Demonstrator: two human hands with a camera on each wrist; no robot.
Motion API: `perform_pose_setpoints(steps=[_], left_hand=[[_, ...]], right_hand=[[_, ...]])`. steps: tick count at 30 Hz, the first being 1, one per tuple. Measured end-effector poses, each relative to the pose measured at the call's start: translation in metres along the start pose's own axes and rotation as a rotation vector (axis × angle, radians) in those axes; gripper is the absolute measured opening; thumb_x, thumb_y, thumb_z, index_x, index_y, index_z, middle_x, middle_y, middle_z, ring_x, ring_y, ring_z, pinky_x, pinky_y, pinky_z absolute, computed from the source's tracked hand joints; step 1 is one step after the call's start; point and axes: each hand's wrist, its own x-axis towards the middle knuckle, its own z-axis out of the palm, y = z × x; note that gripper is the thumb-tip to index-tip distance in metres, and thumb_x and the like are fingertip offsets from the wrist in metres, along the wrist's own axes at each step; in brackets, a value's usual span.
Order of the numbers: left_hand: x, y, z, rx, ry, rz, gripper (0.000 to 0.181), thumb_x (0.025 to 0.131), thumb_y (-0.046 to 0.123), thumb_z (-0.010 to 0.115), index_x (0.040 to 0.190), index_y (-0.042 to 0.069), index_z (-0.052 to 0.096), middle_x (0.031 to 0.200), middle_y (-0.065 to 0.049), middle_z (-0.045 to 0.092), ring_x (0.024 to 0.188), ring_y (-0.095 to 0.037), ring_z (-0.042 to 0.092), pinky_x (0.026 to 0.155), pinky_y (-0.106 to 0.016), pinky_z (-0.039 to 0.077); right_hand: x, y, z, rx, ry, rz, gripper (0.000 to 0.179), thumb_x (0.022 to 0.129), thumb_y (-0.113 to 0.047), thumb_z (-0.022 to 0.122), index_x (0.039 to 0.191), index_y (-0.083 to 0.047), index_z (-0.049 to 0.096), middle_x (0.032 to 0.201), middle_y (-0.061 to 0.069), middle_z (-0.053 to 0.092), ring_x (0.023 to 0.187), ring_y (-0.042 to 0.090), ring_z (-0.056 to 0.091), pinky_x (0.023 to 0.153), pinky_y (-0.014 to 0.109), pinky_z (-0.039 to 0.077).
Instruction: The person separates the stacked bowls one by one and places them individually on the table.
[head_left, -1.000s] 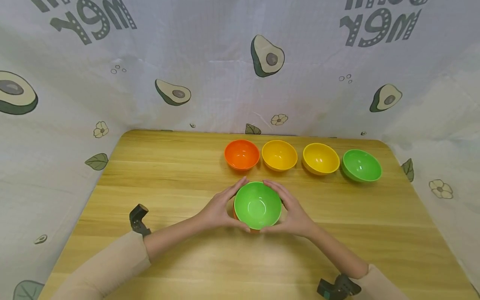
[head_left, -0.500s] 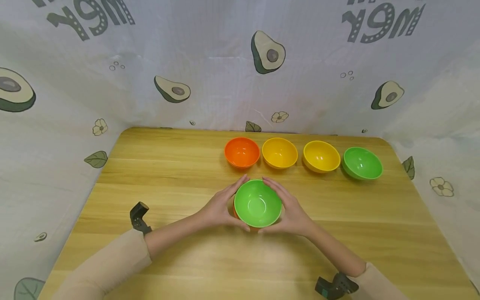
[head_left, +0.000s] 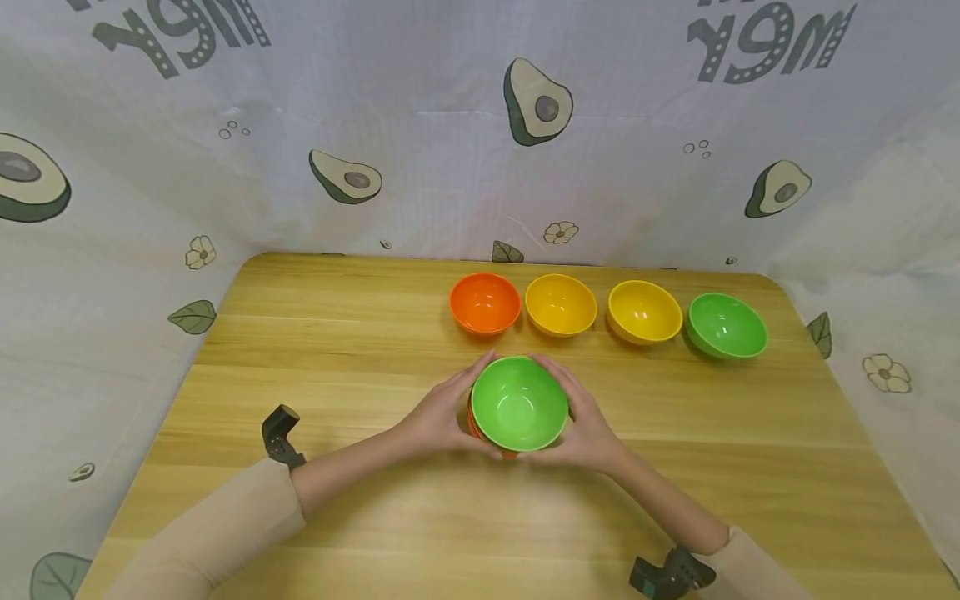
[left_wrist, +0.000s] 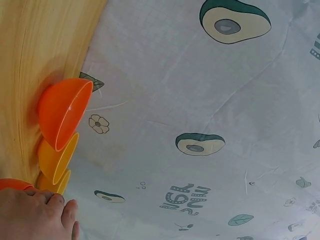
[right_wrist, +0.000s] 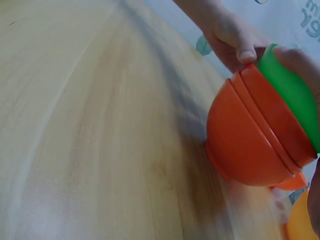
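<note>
A green bowl (head_left: 521, 403) sits atop nested orange bowls (head_left: 477, 426), near the middle of the wooden table. My left hand (head_left: 448, 417) curves round the left side of this stack; in the right wrist view its thumb (right_wrist: 246, 54) is at the upper orange rim. From the other side my right hand (head_left: 583, 421) grips the green bowl, fingers at its far edge and thumb at the near one. Two orange rims show one above the other in the right wrist view, with the green bowl (right_wrist: 290, 92) rising out of the upper one.
Along the table's far side stands a row: an orange bowl (head_left: 485, 305), an amber bowl (head_left: 560, 306), a yellow bowl (head_left: 643, 312) and a green bowl (head_left: 726, 326). Behind the table (head_left: 337, 317) hangs a pale avocado-print cloth (head_left: 435, 167).
The green bowl in my hands has shifted slightly right against the orange ones, and more orange shows at its left. Both hands stay round the stack.
</note>
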Motion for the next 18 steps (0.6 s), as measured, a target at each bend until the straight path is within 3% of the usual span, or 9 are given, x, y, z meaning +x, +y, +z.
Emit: perform_pose_setpoints(steps=[6, 11, 18], left_hand=[[0.0, 0.001, 0.0, -0.003, 0.006, -0.02, 0.122, 0.054, 0.041, 0.087, 0.149, 0.03, 0.011, 0.148, -0.001, 0.032, 0.134, -0.023, 0.033, 0.105, -0.047, 0.033], [0.0, 0.0, 0.0, 0.003, -0.018, -0.035, 0.122, 0.056, 0.042, 0.087, 0.149, 0.032, 0.009, 0.148, 0.002, 0.031, 0.134, -0.022, 0.033, 0.105, -0.046, 0.034], [0.001, 0.0, -0.001, -0.005, -0.048, -0.051, 0.12, 0.056, 0.043, 0.086, 0.149, 0.027, 0.011, 0.15, 0.008, 0.026, 0.136, -0.017, 0.029, 0.107, -0.044, 0.032]], right_hand=[[-0.002, 0.016, -0.006, 0.127, 0.047, -0.007, 0.114, 0.047, 0.0, 0.09, 0.143, -0.004, 0.029, 0.143, 0.016, 0.034, 0.122, 0.03, 0.041, 0.097, 0.025, 0.042], [-0.002, 0.023, -0.016, 0.165, 0.104, -0.024, 0.115, 0.046, 0.004, 0.089, 0.144, -0.007, 0.029, 0.144, 0.011, 0.033, 0.125, 0.019, 0.039, 0.097, 0.023, 0.042], [-0.003, 0.017, -0.029, 0.22, 0.169, -0.044, 0.116, 0.043, 0.015, 0.084, 0.143, -0.003, 0.028, 0.147, 0.012, 0.03, 0.128, 0.016, 0.035, 0.099, 0.021, 0.04]])
